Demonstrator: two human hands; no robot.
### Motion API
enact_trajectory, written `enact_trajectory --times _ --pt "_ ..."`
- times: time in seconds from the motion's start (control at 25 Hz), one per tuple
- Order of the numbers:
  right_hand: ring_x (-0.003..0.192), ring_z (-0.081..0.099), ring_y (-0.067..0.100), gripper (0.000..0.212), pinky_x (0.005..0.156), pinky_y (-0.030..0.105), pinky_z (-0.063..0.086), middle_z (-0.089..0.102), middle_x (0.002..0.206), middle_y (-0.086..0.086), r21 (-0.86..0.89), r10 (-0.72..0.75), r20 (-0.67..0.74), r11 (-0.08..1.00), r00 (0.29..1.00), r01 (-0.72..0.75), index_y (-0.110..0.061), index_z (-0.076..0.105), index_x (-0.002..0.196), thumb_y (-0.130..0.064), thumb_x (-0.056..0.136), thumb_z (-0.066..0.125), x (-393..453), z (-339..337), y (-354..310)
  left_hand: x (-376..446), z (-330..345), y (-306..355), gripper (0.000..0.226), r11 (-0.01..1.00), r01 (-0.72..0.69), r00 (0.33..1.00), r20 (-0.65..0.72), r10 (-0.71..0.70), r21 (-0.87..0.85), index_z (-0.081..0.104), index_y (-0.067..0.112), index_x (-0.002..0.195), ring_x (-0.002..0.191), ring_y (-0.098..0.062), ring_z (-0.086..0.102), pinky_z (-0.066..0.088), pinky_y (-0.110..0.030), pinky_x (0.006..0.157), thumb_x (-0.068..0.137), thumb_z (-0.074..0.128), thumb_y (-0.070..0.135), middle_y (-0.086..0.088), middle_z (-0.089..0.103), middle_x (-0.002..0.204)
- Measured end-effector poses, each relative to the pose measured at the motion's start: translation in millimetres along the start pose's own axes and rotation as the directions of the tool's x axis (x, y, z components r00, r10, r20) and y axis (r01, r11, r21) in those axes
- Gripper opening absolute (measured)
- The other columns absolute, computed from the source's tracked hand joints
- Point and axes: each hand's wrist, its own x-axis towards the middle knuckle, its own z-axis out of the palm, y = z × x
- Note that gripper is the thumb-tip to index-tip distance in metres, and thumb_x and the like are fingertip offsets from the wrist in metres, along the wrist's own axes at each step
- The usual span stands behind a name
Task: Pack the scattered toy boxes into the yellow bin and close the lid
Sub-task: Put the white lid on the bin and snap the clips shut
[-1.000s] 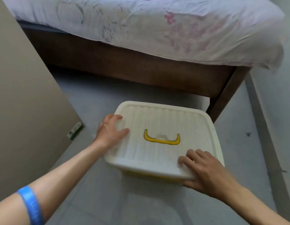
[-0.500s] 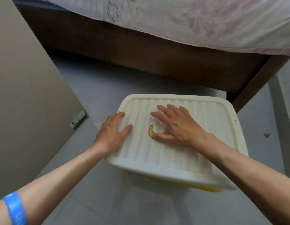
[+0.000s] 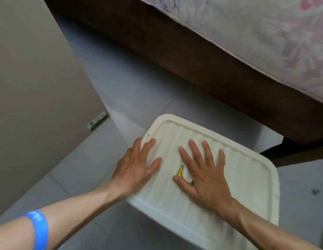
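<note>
Wristband (image 3: 38, 230): blue band on the left forearm, nearest the viewer at lower left
Left hand (image 3: 137, 168): palm down and flat on the left edge of the lid; fingers straight and held close together, thumb spread toward the right; it grips nothing, only presses on the surface
Right hand (image 3: 206, 175): palm down on the middle of the lid; fingers fanned wide apart, thumb out to the left; it clasps nothing, and covers most of the handle
Handle (image 3: 180, 171): yellow; only a short end shows just left of the right palm, beside the thumb
Lid (image 3: 251, 186): cream, ribbed, rounded corners; it lies on top of the bin, which it hides entirely
Floor (image 3: 124, 91): grey tiles under the lid and beyond it
Panel (image 3: 30, 69): beige upright surface on the left; a small label at its foot
Bed frame (image 3: 175, 47): dark wood, far side, behind the lid
Bedsheet (image 3: 265, 33): pale with faint pink flowers, hanging over the frame at far right
</note>
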Motion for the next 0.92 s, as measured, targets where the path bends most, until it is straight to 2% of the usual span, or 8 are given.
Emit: enact_trajectory --times 0.16,0.32,0.44,0.52,0.64,0.72,0.8,0.92 --pt "0.154 0.000 0.032 0.078 0.116 0.069 0.003 0.005 0.168 -0.001 -0.035 0.002 0.010 0.999 1.000 -0.002 -0.038 0.012 0.158 -0.077 0.092 0.023 1.5 -1.1 0.9 3.9 -5.8 5.0 0.068 0.987 0.013 1.000 0.018 -0.016 0.162 0.007 0.041 0.152 0.132 -0.025 0.033 0.029 -0.043 0.109 0.092 0.018 0.069 -0.001 0.017 0.155" --pt "0.151 0.016 0.036 0.064 0.112 0.074 0.009 0.031 0.159 0.004 0.037 0.131 0.014 0.991 0.991 -0.131 -0.038 0.037 0.144 -0.073 0.092 0.024 14.7 -4.9 -15.3 7.2 -8.1 8.0 0.063 0.981 0.043 0.997 0.062 -0.056 0.189 0.004 0.042 0.153 0.140 -0.026 0.024 0.019 -0.046 0.116 0.096 0.020 0.065 -0.001 0.011 0.159" --pt "0.153 0.004 0.036 0.076 0.113 0.073 -0.002 0.014 0.166 0.003 0.019 0.152 0.007 0.988 0.988 -0.152 -0.041 0.023 0.154 -0.080 0.089 0.021 22.2 2.9 -25.7 9.5 -4.9 3.6 0.059 0.989 0.044 0.998 0.043 -0.051 0.142 0.011 0.041 0.154 0.140 -0.027 0.029 0.020 -0.048 0.117 0.099 0.022 0.060 -0.002 0.013 0.160" --pt "0.152 -0.001 0.038 0.078 0.112 0.073 -0.005 0.004 0.168 0.002 -0.016 0.137 -0.007 0.990 0.991 -0.137 -0.043 0.012 0.157 -0.081 0.089 0.018 23.2 3.9 -26.2 11.9 -8.6 2.0 0.049 0.999 0.000 1.000 -0.023 0.001 0.037 0.027 0.036 0.151 0.131 -0.029 0.044 0.031 -0.045 0.111 0.104 0.029 0.047 -0.001 0.027 0.156" --pt "0.147 0.015 0.050 0.077 0.113 0.073 0.008 0.023 0.163 0.015 -0.049 0.121 0.031 0.992 0.992 -0.120 -0.031 0.031 0.155 -0.073 0.091 0.024 29.9 -3.5 -28.7 15.8 -16.9 1.2 0.038 0.981 -0.039 0.997 -0.078 0.024 -0.192 0.039 0.032 0.144 0.122 -0.026 0.053 0.040 -0.040 0.101 0.106 0.034 0.033 0.006 0.038 0.149" --pt "0.144 0.019 0.054 0.075 0.112 0.071 0.018 0.032 0.157 0.021 -0.077 0.029 0.062 0.997 0.998 -0.024 -0.022 0.041 0.150 -0.067 0.091 0.029 34.6 -8.4 -30.3 15.9 -19.4 -0.8 0.042 0.967 -0.053 0.998 -0.053 0.041 -0.250 0.033 0.036 0.148 0.129 -0.022 0.048 0.039 -0.036 0.104 0.107 0.034 0.032 0.009 0.034 0.153" --pt "0.150 0.006 0.045 0.070 0.115 0.069 0.008 0.020 0.165 0.012 -0.085 -0.063 0.070 0.994 0.996 0.069 -0.032 0.029 0.155 -0.066 0.094 0.023 37.4 -8.1 -26.4 18.9 -19.3 -3.0 0.055 0.928 -0.032 0.999 -0.014 0.029 -0.371 0.016 0.038 0.155 0.139 -0.018 0.038 0.033 -0.034 0.111 0.105 0.040 0.033 0.008 0.028 0.159" --pt "0.152 -0.010 0.038 0.066 0.115 0.069 -0.004 0.003 0.168 -0.004 -0.083 -0.111 0.036 0.990 0.993 0.114 -0.045 0.007 0.156 -0.069 0.095 0.009 41.8 -3.1 -23.4 31.3 -26.5 -10.0 0.091 0.626 0.327 0.937 0.155 -0.313 -0.708 0.008 0.035 0.157 0.132 -0.021 0.048 0.039 -0.037 0.111 0.091 0.069 0.037 0.000 0.043 0.145"
